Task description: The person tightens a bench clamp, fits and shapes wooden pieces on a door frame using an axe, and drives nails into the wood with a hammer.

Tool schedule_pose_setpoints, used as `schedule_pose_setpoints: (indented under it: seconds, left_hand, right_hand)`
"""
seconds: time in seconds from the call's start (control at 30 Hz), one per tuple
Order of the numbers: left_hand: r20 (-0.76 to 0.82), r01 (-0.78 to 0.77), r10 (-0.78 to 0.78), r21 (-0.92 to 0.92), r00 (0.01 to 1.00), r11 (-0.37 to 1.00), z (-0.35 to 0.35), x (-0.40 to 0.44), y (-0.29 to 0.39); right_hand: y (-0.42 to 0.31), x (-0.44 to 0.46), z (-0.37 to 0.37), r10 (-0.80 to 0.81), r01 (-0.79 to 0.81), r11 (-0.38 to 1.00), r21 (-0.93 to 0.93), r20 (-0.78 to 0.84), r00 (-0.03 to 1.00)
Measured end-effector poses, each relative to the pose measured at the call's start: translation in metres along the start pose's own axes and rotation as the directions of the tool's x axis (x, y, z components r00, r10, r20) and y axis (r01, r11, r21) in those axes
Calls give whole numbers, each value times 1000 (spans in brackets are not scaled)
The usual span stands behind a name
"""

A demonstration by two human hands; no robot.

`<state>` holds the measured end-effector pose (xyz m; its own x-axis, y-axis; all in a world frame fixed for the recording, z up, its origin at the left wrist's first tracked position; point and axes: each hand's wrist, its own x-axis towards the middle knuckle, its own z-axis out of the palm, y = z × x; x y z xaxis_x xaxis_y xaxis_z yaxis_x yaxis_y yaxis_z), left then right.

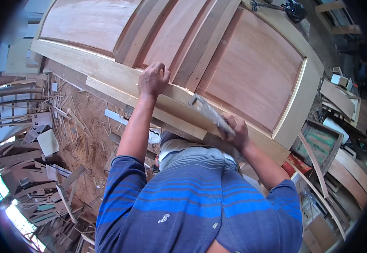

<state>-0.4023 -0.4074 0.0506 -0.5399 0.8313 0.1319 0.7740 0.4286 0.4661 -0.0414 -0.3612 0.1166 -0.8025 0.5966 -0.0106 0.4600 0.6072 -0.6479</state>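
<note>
A large panelled wooden door (251,71) lies flat in front of me, with reddish panels set between paler frame rails. My left hand (154,79) is closed, fingers curled together, over the near rail (120,76); whatever it may pinch is hidden. My right hand (237,131) grips the handle of a hammer (208,110), which is smeared by motion. The hammer's head is up and to the left of that hand, above the near rail and right of my left hand. A loose pale wooden strip (179,123) runs along the door's near edge.
Wood scraps and shavings (78,114) cover the floor at left. Stacked offcuts (44,194) stand at lower left. At right are a green-stained wooden tray (320,145), curved boards (350,175) and more offcuts. A black plastic bag (295,10) sits beyond the door's far edge.
</note>
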Motion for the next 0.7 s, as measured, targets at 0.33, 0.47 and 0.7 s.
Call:
schedule_pose_setpoints:
  seconds: [0.33, 0.47, 0.7]
  left_hand:
    - [117, -133, 133, -13, 984, 991, -10, -1, 5]
    - [264, -389, 393, -70, 881, 919, -26, -18, 16]
    - [318, -498, 518, -149, 794, 854, 1, -57, 66]
  right_hand:
    - [23, -10, -4, 310, -352, 932, 82, 320, 896]
    - [50, -32, -25, 555, -683, 442, 582, 421, 717]
    - [142, -56, -68, 732, -696, 456, 554, 211, 648]
